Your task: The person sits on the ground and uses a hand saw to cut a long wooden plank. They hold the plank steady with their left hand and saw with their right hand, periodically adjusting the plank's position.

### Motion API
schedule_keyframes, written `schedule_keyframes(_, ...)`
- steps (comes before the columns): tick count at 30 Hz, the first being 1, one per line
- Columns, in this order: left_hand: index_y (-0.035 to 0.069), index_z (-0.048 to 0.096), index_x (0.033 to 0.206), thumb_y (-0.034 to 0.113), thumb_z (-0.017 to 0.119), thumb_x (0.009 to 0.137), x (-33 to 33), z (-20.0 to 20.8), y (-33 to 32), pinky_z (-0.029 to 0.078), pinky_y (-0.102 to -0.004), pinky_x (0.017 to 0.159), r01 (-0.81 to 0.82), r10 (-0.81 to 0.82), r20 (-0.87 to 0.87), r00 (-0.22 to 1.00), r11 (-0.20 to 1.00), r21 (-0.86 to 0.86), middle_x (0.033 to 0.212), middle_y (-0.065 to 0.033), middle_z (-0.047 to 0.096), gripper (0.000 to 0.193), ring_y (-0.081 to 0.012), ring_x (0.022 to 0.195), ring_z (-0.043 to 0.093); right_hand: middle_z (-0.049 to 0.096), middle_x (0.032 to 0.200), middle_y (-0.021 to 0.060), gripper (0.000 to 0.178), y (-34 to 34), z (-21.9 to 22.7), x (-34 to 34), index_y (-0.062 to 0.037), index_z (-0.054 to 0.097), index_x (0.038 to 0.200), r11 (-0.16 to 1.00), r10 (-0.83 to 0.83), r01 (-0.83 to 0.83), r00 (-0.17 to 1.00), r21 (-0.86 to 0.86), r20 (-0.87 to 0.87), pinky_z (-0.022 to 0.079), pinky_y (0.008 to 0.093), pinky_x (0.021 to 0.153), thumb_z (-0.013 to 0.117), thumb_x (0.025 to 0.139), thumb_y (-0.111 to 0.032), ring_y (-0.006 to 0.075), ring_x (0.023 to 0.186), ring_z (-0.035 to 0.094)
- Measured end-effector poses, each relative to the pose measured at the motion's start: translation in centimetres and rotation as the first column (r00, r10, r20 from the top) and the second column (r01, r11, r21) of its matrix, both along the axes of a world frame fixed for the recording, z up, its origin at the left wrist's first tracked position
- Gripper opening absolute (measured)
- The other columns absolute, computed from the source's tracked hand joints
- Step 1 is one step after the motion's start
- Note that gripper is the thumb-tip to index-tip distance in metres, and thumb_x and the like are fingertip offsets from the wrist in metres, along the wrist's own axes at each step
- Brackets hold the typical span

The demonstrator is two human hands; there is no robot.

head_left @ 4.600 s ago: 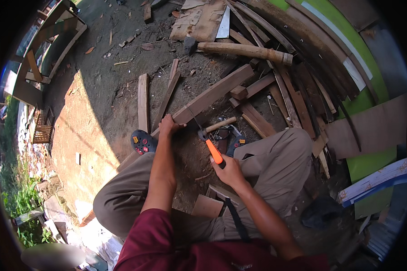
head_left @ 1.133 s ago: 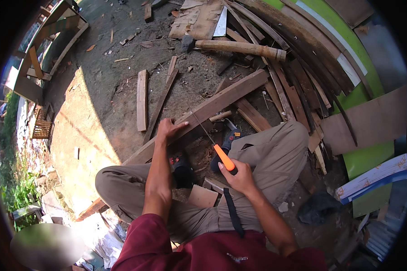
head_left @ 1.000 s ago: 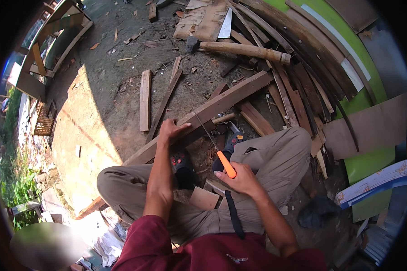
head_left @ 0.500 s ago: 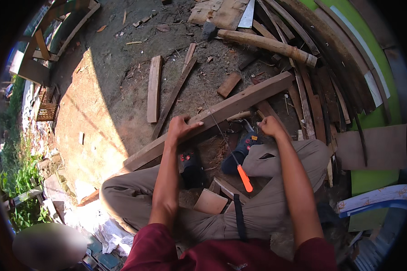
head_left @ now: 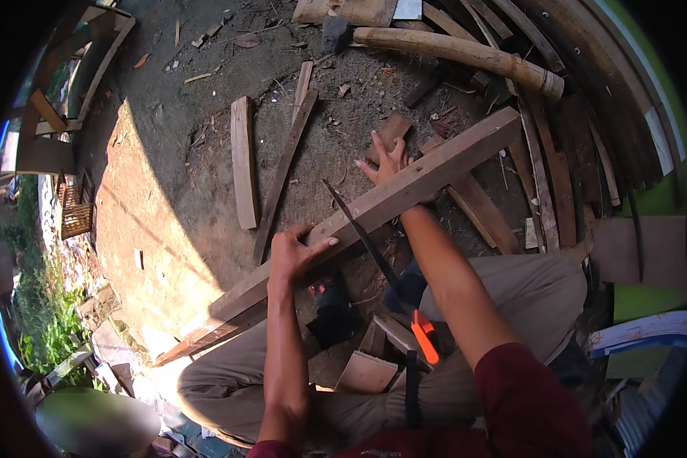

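Note:
A long wooden beam (head_left: 427, 174) slants across in front of me, from lower left to upper right. My left hand (head_left: 294, 253) grips it near the middle, thumb lying along its top. My right forearm passes beneath the beam, and my right hand (head_left: 391, 162) comes out on the far side. Its fingers are spread, close against a short wood block (head_left: 390, 136) on the ground; I cannot tell if they touch it. A handsaw with an orange handle (head_left: 424, 337) leans between my legs, its dark blade (head_left: 369, 243) crossing the beam between my hands.
Two loose boards (head_left: 244, 162) lie on the ground ahead to the left. A thick bamboo pole (head_left: 459, 55) and stacked planks (head_left: 546, 179) fill the right side. Between my legs sit small wood offcuts (head_left: 366, 372). A slatted crate (head_left: 76, 210) stands far left.
My right hand has moved from above my right shin, forward and left, under the beam to the wood block. My left hand still holds the beam. The whole view has shifted slightly.

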State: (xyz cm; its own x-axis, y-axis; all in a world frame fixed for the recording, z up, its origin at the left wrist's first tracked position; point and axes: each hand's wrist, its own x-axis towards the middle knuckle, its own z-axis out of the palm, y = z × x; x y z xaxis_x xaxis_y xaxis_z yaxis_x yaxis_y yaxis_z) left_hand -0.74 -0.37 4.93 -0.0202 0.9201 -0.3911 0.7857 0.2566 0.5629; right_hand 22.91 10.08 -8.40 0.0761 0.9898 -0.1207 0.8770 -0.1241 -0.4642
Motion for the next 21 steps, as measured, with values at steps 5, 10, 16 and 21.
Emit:
schedule_keyframes(5,-0.005,0.075,0.101,0.043,0.092,0.067,-0.4,0.8,1.5,0.056,-0.037,0.079,0.004,-0.004,-0.001,1.0,1.0,0.01,0.089,-0.0187,0.076,0.062,-0.0272,0.085,0.075,0.023,0.159,0.0248,0.074,2.4,-1.8,0.1,-0.0249,0.047,0.15,0.984,-0.095,0.09,0.995,-0.154,-0.025,0.041,0.0559,0.107,0.078,0.085,-0.041,0.0478,0.13,0.048)
schedule_keyframes(10,-0.005,0.075,0.099,0.049,0.091,0.067,-0.6,1.5,2.0,0.056,-0.0385,0.074,0.015,-0.017,0.023,1.0,0.997,0.071,0.086,-0.0222,0.073,0.065,-0.0307,0.08,0.075,0.029,0.159,0.0255,0.069,-0.4,-4.7,2.3,-0.0146,0.053,0.144,0.97,-0.019,0.043,0.995,0.241,-0.099,0.039,0.0559,0.11,0.08,0.082,-0.031,0.0492,0.131,0.046)
schedule_keyframes(16,-0.005,0.075,0.098,0.048,0.089,0.07,-0.6,2.2,2.0,0.055,-0.0378,0.073,-0.019,0.019,0.023,1.0,1.0,0.015,0.081,-0.0208,0.072,0.062,-0.0276,0.076,0.073,0.048,0.141,0.0327,0.068,-5.3,-2.4,10.6,0.0024,0.05,0.139,0.931,0.359,-0.358,0.933,0.07,0.006,0.037,0.0526,0.114,0.074,0.078,-0.015,0.0511,0.133,0.043)
schedule_keyframes(21,-0.004,0.076,0.098,0.048,0.088,0.071,-0.8,1.6,2.2,0.054,-0.0387,0.071,-0.009,0.01,0.036,0.999,0.999,-0.035,0.08,-0.0208,0.072,0.06,-0.027,0.074,0.073,0.039,0.152,0.0305,0.081,-7.7,1.4,15.1,0.0062,0.038,0.147,0.945,0.114,-0.077,0.988,0.318,-0.101,0.036,0.0493,0.117,0.072,0.074,-0.005,0.0473,0.141,0.038)
